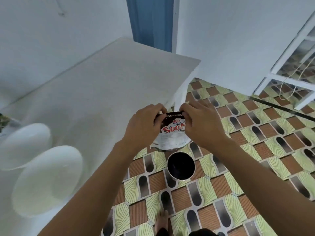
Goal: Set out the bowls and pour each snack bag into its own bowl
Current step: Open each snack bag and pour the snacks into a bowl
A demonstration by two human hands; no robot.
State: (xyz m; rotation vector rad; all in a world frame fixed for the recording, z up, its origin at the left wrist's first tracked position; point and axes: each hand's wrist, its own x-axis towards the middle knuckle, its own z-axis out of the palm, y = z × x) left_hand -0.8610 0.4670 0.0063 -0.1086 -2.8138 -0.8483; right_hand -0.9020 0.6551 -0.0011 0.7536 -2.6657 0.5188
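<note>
- The left hand (144, 126) pinches the top left corner of a snack bag (172, 133), with thumb and fingers curled round the bag's sealed edge.
- The right hand (202, 125) pinches the top right corner of the same edge in the same way, and its knuckles face the camera.
- The snack bag is dark at the top with red lettering and silvery white lower down. It hangs upright between the two hands, in the air just off the near corner of the table (110, 91).
- Straight below the bag a round container with a dark inside (181, 166) stands on the patterned floor tiles (255, 150).
- Two white bowls (25, 145) (47, 179) sit side by side on the white table at the left, well apart from the bag. Both are blurred, so what they hold cannot be told.
- A bare foot (162, 220) shows on the tiles at the bottom edge.
- Beyond the table are a blue door (150, 19) and pale walls, and a white-framed panel (298, 65) leans at the far right.
</note>
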